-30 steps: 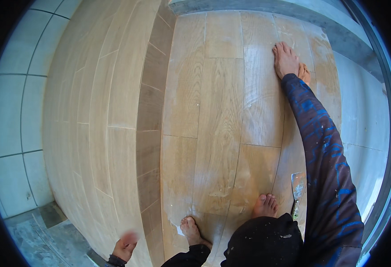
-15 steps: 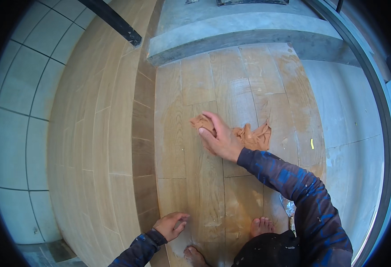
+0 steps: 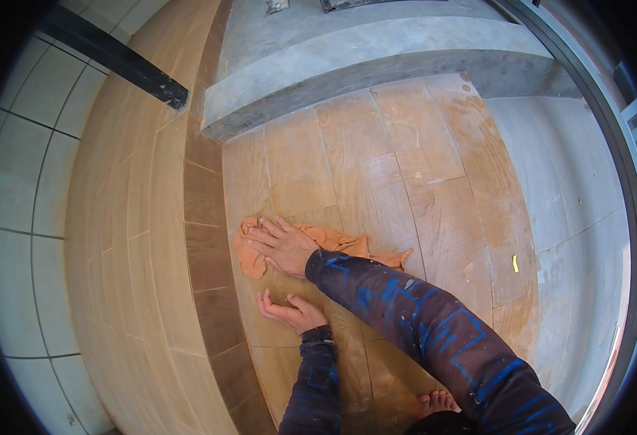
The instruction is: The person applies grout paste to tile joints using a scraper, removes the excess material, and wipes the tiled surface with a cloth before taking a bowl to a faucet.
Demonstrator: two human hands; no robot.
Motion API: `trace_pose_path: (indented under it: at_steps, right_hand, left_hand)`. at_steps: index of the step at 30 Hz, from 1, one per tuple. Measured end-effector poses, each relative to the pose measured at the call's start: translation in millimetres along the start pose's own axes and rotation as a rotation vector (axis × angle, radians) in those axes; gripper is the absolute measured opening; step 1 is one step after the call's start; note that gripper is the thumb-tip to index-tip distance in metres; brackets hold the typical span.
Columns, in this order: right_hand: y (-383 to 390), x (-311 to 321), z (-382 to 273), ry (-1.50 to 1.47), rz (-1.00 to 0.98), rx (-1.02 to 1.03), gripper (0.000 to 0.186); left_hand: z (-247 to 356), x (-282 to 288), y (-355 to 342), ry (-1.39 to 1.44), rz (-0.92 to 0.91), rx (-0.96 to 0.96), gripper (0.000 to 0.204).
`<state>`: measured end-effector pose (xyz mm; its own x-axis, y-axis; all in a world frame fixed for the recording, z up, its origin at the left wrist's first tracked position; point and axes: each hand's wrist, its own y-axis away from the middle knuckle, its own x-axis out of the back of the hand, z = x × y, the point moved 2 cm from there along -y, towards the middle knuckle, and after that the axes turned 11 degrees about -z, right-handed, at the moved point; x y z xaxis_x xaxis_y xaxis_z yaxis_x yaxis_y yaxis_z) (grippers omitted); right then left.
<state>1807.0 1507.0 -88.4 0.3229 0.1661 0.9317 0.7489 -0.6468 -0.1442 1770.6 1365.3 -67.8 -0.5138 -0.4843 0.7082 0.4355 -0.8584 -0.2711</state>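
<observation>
An orange-brown cloth (image 3: 253,261) lies crumpled on the wood-look tile floor, close to the foot of a raised tiled step. My right hand (image 3: 286,246) rests flat on it, palm down with fingers spread. The rest of the cloth trails out to the right, beyond my wrist. Just nearer to me, my left hand (image 3: 293,313) hovers over or touches the tiles; which of these, I cannot tell. Its fingers are loosely bent and apart, with nothing in them.
Along the left runs the raised wood-look step (image 3: 144,254). A dark metal post (image 3: 126,58) stands on it. A grey concrete ledge (image 3: 376,69) borders the far side. At right are grey floor (image 3: 572,188) and a small yellow scrap (image 3: 515,263). My bare foot (image 3: 438,401) is below.
My right hand has moved left and nearer with the cloth, from a bunched grip to spread fingers. My left hand has come forward beside it. The view has shifted.
</observation>
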Motion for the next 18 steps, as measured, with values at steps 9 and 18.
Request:
trace_pose_path:
  at_steps: [9,18]
  right_hand:
    - [-7,72,193,0.219,0.131,-0.551,0.056]
    - [123,142,331,0.351,0.188,-0.971,0.057]
  left_hand:
    - [26,-49,-16,-0.630,-0.349,0.252,0.063]
    - [31,-56,-15,-0.686,-0.325,0.199,0.065]
